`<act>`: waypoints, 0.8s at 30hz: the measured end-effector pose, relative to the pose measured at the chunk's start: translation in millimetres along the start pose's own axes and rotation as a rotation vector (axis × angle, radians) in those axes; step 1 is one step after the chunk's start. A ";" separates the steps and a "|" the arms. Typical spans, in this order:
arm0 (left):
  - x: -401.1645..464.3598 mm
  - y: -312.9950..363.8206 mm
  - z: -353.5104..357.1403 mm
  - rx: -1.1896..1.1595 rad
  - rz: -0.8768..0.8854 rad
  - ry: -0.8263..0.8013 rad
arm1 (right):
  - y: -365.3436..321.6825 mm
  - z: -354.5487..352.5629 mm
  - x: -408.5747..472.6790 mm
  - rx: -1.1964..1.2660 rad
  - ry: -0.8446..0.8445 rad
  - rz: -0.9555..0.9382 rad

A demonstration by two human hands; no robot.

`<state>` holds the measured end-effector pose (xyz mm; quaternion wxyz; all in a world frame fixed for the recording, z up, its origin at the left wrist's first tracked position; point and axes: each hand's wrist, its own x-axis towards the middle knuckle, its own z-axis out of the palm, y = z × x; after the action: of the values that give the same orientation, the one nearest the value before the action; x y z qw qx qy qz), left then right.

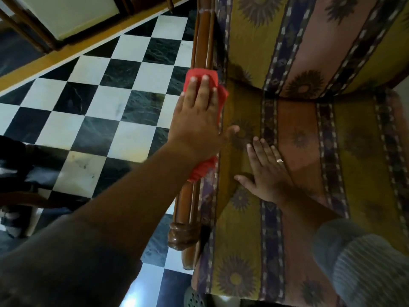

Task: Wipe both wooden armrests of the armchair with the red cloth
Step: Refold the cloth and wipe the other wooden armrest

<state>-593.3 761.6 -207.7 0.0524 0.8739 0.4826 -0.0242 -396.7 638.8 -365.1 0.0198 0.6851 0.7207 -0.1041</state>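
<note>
Two bare hands show in the single head view, both reaching up from the lower edge toward an armchair (pixel 298 151) that fills the right half of the frame. The wooden armrest (pixel 202 47) at centre runs almost straight up and down the picture, leaning slightly so its far end sits at the top edge and its near end, a rounded carved knob, lies below centre. The red cloth (pixel 199 74) is draped over this armrest about halfway along it, its long axis following the rail; one red edge shows above the fingertips and another bunches out below the wrist. The left hand (pixel 197 120) lies flat on the cloth, fingers extended and close together pointing toward the top of the frame, thumb spread out over the seat edge; its grip is a flat-palmed press on the cloth, not a closed fist. The right hand (pixel 267 171) rests palm down on the seat cushion (pixel 358 165) just right of the armrest, fingers spread, holding nothing, a ring (pixel 280 160) on one finger and a striped sleeve (pixel 363 262) at lower right. The cushion and backrest carry yellow, orange and dark patterned stripes with sunflower motifs. The second armrest is out of frame. Left of the armrest spreads a black-and-white checkered floor (pixel 99 103), bordered at upper left by a yellow band and dark wooden furniture legs (pixel 28 29). Blurred dark shapes sit at the left edge.
</note>
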 end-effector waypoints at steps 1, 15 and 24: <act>-0.8 1.0 1.6 -0.008 -0.006 0.009 | 0.7 1.1 0.4 -0.002 -0.004 0.002; -130.6 25.6 16.6 -0.356 -0.113 -0.014 | -40.7 -25.4 -37.0 0.437 -0.277 0.215; -124.9 19.1 -12.0 -1.166 -1.000 0.057 | -141.0 -119.6 -34.2 1.376 -0.036 0.429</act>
<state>-643.9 647.9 -182.8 0.4749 0.3832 0.7563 0.2358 -520.9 620.8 -225.0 -0.3845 0.6671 0.3410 -0.5393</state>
